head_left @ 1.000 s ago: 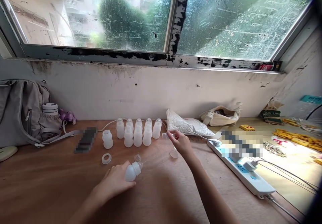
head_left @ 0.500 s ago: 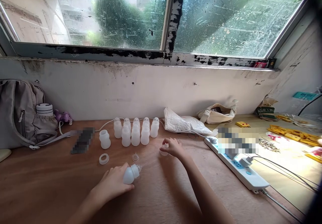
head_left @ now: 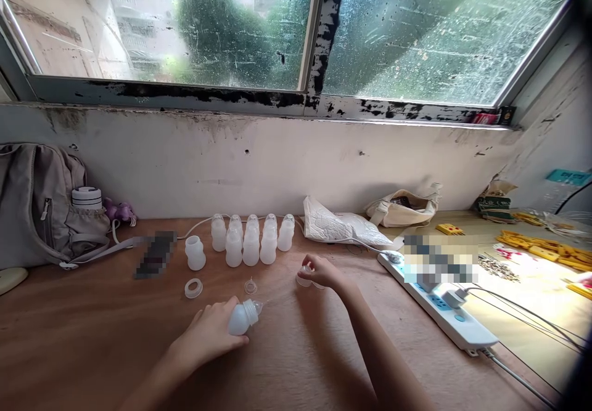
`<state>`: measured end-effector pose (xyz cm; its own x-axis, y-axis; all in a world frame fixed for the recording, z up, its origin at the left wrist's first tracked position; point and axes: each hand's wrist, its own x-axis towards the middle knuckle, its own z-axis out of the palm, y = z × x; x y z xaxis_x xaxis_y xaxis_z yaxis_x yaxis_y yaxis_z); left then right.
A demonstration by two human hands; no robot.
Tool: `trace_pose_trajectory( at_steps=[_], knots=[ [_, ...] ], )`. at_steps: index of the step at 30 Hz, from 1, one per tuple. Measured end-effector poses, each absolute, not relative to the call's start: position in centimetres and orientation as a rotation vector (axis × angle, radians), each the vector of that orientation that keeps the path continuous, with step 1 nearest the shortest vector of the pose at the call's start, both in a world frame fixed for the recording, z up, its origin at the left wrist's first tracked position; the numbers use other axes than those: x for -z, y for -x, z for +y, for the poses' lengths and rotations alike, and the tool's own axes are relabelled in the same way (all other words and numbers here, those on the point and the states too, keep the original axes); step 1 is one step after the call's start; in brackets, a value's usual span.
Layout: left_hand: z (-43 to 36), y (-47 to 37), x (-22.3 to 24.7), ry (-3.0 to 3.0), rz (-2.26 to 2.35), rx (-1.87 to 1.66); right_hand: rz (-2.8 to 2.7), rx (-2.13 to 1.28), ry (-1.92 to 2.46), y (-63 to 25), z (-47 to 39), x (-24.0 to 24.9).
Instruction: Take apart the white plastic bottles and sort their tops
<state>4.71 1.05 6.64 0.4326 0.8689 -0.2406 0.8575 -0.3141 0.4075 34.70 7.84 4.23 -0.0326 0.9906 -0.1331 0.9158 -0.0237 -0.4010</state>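
Observation:
My left hand (head_left: 210, 328) is wrapped round a small white baby bottle (head_left: 241, 318), tilted on its side with its ringed neck and clear teat pointing right. Over to the right, my right hand (head_left: 322, 272) pinches a clear plastic cap (head_left: 304, 277) at the tabletop; the fingers partly hide it. Between the hands and farther back lies a clear teat (head_left: 250, 286). A white screw ring (head_left: 193, 288) rests to its left, and behind that ring an open-necked bottle (head_left: 195, 253) stands upright. Several capped bottles (head_left: 251, 248) stand grouped near the wall.
At left sits a grey backpack (head_left: 34, 207) beside a blurred dark object (head_left: 156, 254). A white padded pouch (head_left: 340, 223) and a beige bag (head_left: 407, 207) lie along the wall. A power strip (head_left: 439, 303) with cables runs down the right side, near yellow plastic parts (head_left: 541, 248).
The whole view has shifted slightly. Both hands keep nearly the same place and grip, the left on the bottle and the right at the clear cap.

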Motion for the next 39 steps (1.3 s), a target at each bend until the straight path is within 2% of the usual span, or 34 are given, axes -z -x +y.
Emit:
trace_pose_trajectory(
  at_steps=[10,15,19,23,27,31,34,39],
  knots=[
    [0.9,-4.8,-7.1,-2.219,1.446,-0.078,-2.023,-0.6,2.011,-34.7,7.5,-4.6],
    [0.9,-5.0,-7.4,-2.192,1.494,-0.159,-1.871,-0.559,1.635,-32.6,6.8,-7.1],
    [1.1,-5.4,-7.4,-2.145,1.52,-0.343,-1.841,-0.942,1.339,-28.6,5.0,-8.8],
    [1.0,-5.6,-7.4,-2.112,1.572,-0.531,-1.887,-1.297,1.166,-24.0,3.1,-8.4],
    [0.5,-6.0,-7.7,-2.05,1.542,-0.623,-1.689,-1.107,1.231,-20.8,2.2,-7.4],
    [-0.3,-6.7,-8.3,-1.773,1.174,-0.648,-1.615,-0.869,1.305,-19.9,1.3,-7.6],
    [-0.8,-7.0,-8.7,-1.517,0.919,-0.587,-1.636,-0.867,1.249,-20.0,0.5,-8.2],
    [-1.3,-6.8,-8.8,-1.241,0.768,-0.524,-1.648,-0.894,1.179,-20.0,-0.5,-9.0]
  ],
)
